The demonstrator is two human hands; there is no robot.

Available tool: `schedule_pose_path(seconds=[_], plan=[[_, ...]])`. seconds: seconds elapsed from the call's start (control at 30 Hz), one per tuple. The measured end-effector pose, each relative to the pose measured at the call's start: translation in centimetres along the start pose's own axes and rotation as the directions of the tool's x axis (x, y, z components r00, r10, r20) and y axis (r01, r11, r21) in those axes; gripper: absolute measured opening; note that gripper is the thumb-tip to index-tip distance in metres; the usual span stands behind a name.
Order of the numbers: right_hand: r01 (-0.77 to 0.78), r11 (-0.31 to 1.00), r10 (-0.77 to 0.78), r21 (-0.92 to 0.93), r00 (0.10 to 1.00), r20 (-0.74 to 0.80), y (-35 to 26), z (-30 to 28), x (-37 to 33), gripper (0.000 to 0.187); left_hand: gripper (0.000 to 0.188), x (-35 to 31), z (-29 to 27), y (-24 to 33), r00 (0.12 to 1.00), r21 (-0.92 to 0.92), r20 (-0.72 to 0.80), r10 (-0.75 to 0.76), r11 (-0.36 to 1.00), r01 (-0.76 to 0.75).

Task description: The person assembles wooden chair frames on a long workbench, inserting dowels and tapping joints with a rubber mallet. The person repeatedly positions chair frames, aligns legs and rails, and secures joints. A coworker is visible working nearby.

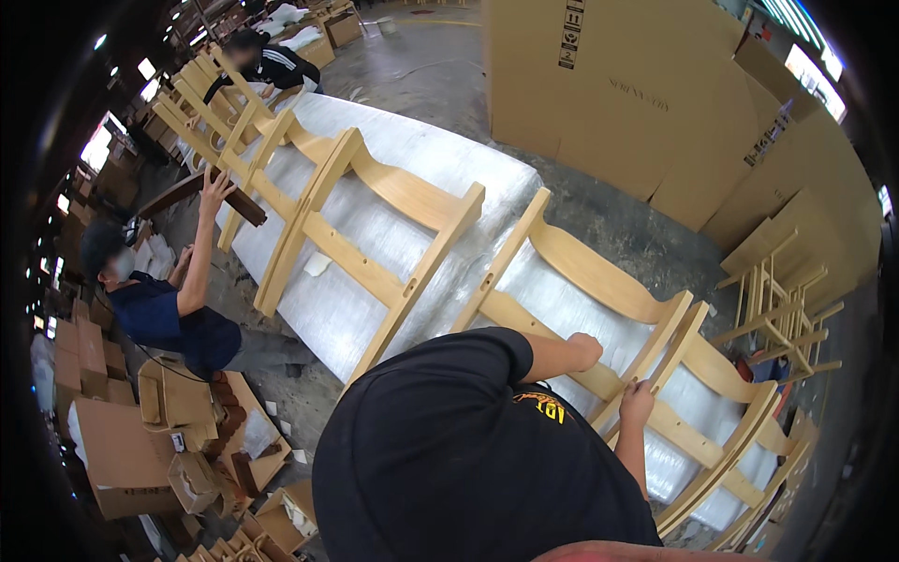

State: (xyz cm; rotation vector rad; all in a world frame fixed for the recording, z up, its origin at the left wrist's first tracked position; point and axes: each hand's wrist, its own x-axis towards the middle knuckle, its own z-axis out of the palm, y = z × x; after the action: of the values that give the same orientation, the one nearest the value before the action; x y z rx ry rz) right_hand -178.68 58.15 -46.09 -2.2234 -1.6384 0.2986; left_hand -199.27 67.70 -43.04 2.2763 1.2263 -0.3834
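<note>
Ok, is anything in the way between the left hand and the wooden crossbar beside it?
Nothing visible is: the left hand is right at the crossbar, though contact is unclear. The right hand grips a wooden upright.

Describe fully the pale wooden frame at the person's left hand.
The pale wooden frame looks smooth: two long bars joined by a wide, curved rail and a narrower, straighter one. Slot-like holes mark its left bar. It lies over a silvery surface, its right bar close beside another frame. The right hand is at those paired bars; the left hand is at the straighter rail, contact unclear.
</note>
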Motion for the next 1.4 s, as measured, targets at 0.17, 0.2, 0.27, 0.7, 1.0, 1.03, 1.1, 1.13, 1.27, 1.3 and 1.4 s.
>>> schedule_pose_path(seconds=[0.17,0.2,0.27,0.7,1.0,1.03,1.1,1.13,1.27,1.3,1.4], plan=[[-0.092,0.990,0.095,-0.109,0.995,0.015,-1.8,-0.9,1.3,0.022,0.028,0.2,-0.7,-1.1,0.993,-0.101,-0.007,-0.115,0.988,0.113],[-0.075,0.995,0.076,-0.070,0.997,0.011,-2.3,-0.8,1.0,0.021,0.028,-0.2,-0.4,-1.5,0.988,-0.146,0.000,-0.157,0.977,0.155],[-0.057,0.998,0.057,0.002,0.998,-0.019,-2.5,-1.1,0.2,0.021,0.028,-0.6,-0.2,-1.4,0.993,-0.112,-0.015,-0.120,0.987,0.118],[-0.041,0.998,0.043,0.041,0.998,-0.054,-2.2,-1.3,0.1,0.018,0.028,-1.5,-1.9,-1.9,1.000,-0.020,-0.023,-0.015,1.000,0.015],[-0.097,0.995,0.099,0.024,0.989,-0.109,-2.0,-0.9,0.0,0.016,0.026,-1.2,-1.4,-0.9,0.996,-0.009,-0.070,0.056,0.998,-0.057],[-0.103,0.994,0.105,0.025,0.989,-0.107,-2.3,-0.7,-0.2,0.016,0.026,-1.4,-1.2,-1.1,0.994,-0.030,-0.097,0.047,0.998,-0.050],[-0.100,0.994,0.104,0.048,0.989,-0.105,-2.2,-0.8,-0.6,0.017,0.027,-1.4,-1.5,-1.0,0.999,-0.066,-0.037,0.015,0.998,-0.017],[-0.085,0.993,0.093,0.078,0.990,-0.104,-2.0,-0.8,-0.9,0.017,0.027,-1.4,-1.7,-1.0,1.000,-0.078,-0.007,0.001,0.997,-0.002],[-0.057,0.998,0.060,0.028,0.992,-0.107,-1.5,-0.9,-1.0,0.020,0.025,-1.3,-1.5,-1.3,0.998,-0.006,-0.024,0.055,0.998,-0.055],[-0.097,0.995,0.095,-0.023,0.992,-0.081,-1.6,-0.8,-0.9,0.021,0.024,-1.5,-1.2,-1.2,0.995,-0.015,-0.067,0.075,0.997,-0.076],[-0.192,0.973,0.189,-0.127,0.981,-0.035,-1.7,-1.1,-0.6,0.026,0.025,-1.5,-1.0,-0.2,0.985,-0.062,-0.157,0.067,0.995,-0.078]])
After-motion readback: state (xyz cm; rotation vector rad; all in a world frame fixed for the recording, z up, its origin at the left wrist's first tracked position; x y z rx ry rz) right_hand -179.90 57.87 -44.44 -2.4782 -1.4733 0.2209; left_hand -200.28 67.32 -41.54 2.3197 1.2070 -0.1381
